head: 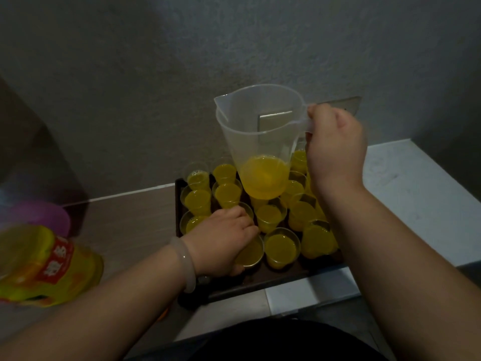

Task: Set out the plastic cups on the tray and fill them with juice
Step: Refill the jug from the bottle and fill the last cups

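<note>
Right hand (335, 149): fingers grip the jug (260, 142) handle, above the rear cups (226, 194). Left hand (221, 238): fingers curl round a front cup (251, 252). Filled cups crowd the tray (281, 276); its near edge is bare. Bottle (44, 267) lies well left on the tabletop (130, 217).

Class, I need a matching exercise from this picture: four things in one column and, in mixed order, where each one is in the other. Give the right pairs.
Things
1. jug
2. tray
3. bottle
4. bracelet

Places
a. on the wrist of the left hand
b. held up by the right hand
c. at the left edge of the view
d. under the cups

Pairs: 1-b, 2-d, 3-c, 4-a
</note>
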### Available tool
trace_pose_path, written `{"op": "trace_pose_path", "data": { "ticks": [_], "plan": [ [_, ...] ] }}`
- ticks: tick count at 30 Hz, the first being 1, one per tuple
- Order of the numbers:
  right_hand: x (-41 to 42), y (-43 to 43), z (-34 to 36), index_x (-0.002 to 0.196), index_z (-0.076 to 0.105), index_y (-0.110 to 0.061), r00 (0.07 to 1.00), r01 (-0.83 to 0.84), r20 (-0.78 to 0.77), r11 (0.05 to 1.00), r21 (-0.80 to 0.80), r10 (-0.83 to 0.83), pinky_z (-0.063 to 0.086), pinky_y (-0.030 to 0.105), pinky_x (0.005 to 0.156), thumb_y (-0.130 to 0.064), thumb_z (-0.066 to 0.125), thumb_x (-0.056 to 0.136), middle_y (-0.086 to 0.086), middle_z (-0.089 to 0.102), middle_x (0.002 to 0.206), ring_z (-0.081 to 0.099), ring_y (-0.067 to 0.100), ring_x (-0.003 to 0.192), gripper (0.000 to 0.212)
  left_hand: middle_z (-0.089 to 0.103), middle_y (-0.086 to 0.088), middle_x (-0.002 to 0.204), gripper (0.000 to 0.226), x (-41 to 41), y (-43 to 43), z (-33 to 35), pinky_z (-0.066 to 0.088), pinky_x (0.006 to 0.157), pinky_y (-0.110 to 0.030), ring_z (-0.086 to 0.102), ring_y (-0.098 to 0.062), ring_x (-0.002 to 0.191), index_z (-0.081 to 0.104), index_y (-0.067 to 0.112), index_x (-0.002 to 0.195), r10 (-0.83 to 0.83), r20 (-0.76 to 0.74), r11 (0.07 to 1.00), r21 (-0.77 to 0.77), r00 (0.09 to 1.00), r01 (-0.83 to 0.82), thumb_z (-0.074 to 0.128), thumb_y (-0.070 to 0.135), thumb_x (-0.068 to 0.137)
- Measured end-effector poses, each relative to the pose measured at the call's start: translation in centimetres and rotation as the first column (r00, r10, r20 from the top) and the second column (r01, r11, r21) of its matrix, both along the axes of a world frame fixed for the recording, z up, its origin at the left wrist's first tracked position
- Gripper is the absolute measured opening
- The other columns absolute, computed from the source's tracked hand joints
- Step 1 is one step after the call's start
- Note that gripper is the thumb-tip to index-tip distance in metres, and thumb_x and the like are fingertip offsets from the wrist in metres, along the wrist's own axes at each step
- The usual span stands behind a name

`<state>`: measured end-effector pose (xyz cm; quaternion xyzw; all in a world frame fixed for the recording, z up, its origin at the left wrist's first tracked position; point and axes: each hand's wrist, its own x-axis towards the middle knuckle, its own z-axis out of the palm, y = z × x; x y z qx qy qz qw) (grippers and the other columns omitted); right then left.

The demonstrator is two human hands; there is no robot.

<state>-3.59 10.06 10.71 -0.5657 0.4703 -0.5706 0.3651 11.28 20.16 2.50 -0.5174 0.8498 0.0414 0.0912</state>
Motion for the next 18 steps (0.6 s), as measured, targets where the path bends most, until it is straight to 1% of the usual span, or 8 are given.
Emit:
{"op": "trace_pose_path", "data": {
  "ticks": [2, 4, 5, 8, 10, 13, 16, 18],
  "plan": [
    [0.1, 0.0, 0.0, 0.066, 0.054, 0.001, 1.000, 0.002, 0.003, 1.000, -0.003, -0.002, 0.029, 0.031, 0.052, -0.031, 0.049, 0.084, 0.007, 0.042, 0.061, 0.037, 0.017, 0.058, 0.037, 0.039, 0.004, 0.141, 0.075, 0.0, 0.0, -0.1, 0.032, 0.105, -0.031, 0.029, -0.016, 0.128, 0.032, 0.023, 0.145, -0.002, 0.003, 1.000, 0.004, 1.000, 0.002, 0.063, 0.050, 0.082],
    [0.2, 0.1, 0.1, 0.067, 0.053, 0.006, 1.000, 0.001, 0.006, 1.000, -0.006, -0.001, 0.028, 0.032, 0.052, -0.031, 0.049, 0.083, 0.008, 0.042, 0.061, 0.037, 0.018, 0.058, 0.041, 0.038, 0.004, 0.142, 0.077, 0.0, 0.0, -0.1, 0.032, 0.105, -0.030, 0.028, -0.015, 0.128, 0.029, 0.024, 0.147, -0.002, 0.004, 1.000, 0.009, 1.000, 0.002, 0.063, 0.050, 0.083],
    [0.3, 0.1, 0.1, 0.066, 0.053, 0.006, 1.000, 0.001, 0.009, 1.000, -0.005, -0.001, 0.028, 0.033, 0.052, -0.031, 0.049, 0.082, 0.008, 0.041, 0.061, 0.036, 0.018, 0.058, 0.040, 0.037, 0.004, 0.142, 0.078, 0.1, 0.1, -0.1, 0.031, 0.105, -0.030, 0.028, -0.015, 0.128, 0.027, 0.024, 0.147, -0.001, 0.002, 1.000, 0.014, 1.000, 0.001, 0.062, 0.051, 0.083],
    [0.4, 0.3, 0.2, 0.062, 0.050, -0.007, 1.000, -0.003, 0.017, 1.000, 0.003, 0.003, 0.027, 0.034, 0.052, -0.031, 0.049, 0.082, 0.007, 0.038, 0.059, 0.035, 0.019, 0.057, 0.031, 0.033, 0.005, 0.146, 0.080, 0.3, 0.3, 0.0, 0.028, 0.107, -0.029, 0.025, -0.014, 0.131, 0.023, 0.026, 0.149, 0.026, -0.029, 0.998, 0.050, 0.999, -0.025, 0.062, 0.051, 0.083],
    [0.6, 0.5, 0.2, 0.063, 0.050, -0.009, 1.000, -0.006, 0.023, 1.000, -0.003, 0.006, 0.027, 0.032, 0.050, -0.028, 0.050, 0.084, 0.004, 0.038, 0.058, 0.035, 0.017, 0.057, 0.029, 0.031, 0.007, 0.147, 0.080, 0.6, 0.7, 0.3, 0.027, 0.107, -0.027, 0.024, -0.012, 0.132, 0.023, 0.028, 0.149, 0.055, -0.075, 0.997, 0.057, 0.996, -0.051, 0.062, 0.052, 0.083],
    [1.0, 0.9, 0.1, 0.063, 0.051, -0.010, 1.000, -0.005, 0.011, 1.000, -0.012, 0.005, 0.027, 0.029, 0.049, -0.025, 0.051, 0.087, 0.001, 0.039, 0.057, 0.036, 0.013, 0.056, 0.029, 0.037, 0.009, 0.144, 0.076, 1.5, 1.3, 0.9, 0.032, 0.104, -0.024, 0.029, -0.009, 0.128, 0.030, 0.029, 0.146, 0.096, -0.168, 0.995, 0.024, 0.981, -0.093, 0.063, 0.053, 0.082],
    [1.7, 1.4, 0.0, 0.064, 0.052, -0.009, 1.000, -0.022, 0.005, 1.000, -0.006, 0.022, 0.027, 0.029, 0.049, -0.026, 0.050, 0.087, 0.005, 0.040, 0.060, 0.037, 0.015, 0.057, 0.029, 0.051, 0.004, 0.132, 0.068, 2.9, 2.4, 1.5, 0.040, 0.096, -0.026, 0.042, -0.014, 0.120, 0.046, 0.025, 0.138, 0.135, -0.229, 0.989, -0.022, 0.964, -0.143, 0.068, 0.049, 0.079],
    [2.3, 1.7, 0.0, 0.064, 0.052, -0.009, 1.000, -0.018, 0.011, 1.000, 0.000, 0.018, 0.026, 0.029, 0.048, -0.027, 0.050, 0.086, 0.005, 0.041, 0.060, 0.037, 0.014, 0.057, 0.028, 0.055, 0.003, 0.125, 0.063, 4.1, 3.1, 1.8, 0.044, 0.090, -0.027, 0.047, -0.015, 0.114, 0.053, 0.024, 0.133, 0.165, -0.251, 0.983, -0.043, 0.954, -0.181, 0.070, 0.048, 0.077]
  ]
}}
